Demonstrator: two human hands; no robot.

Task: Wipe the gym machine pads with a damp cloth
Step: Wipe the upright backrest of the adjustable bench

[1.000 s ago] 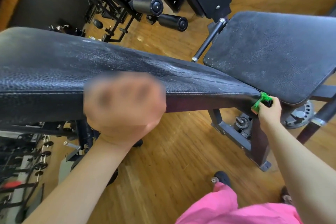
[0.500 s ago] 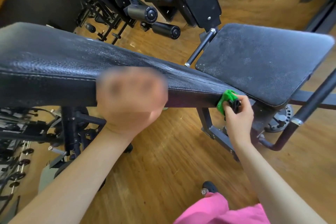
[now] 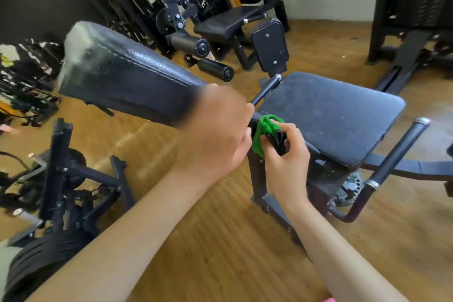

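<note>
Head cam: right hand (image 3: 286, 158) pinches the bunched green cloth (image 3: 266, 130) at the low end of the back pad (image 3: 127, 73), whose length runs up-left. Left hand (image 3: 215, 130) sits just beside it, grip too blurry to call. The seat pad (image 3: 328, 115) is nearer the right hand.

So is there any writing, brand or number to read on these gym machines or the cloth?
No text can be read.
A white mark on the far machine: too small and blurred to read.
The back pad, seat pad and green cloth show no writing.
</note>
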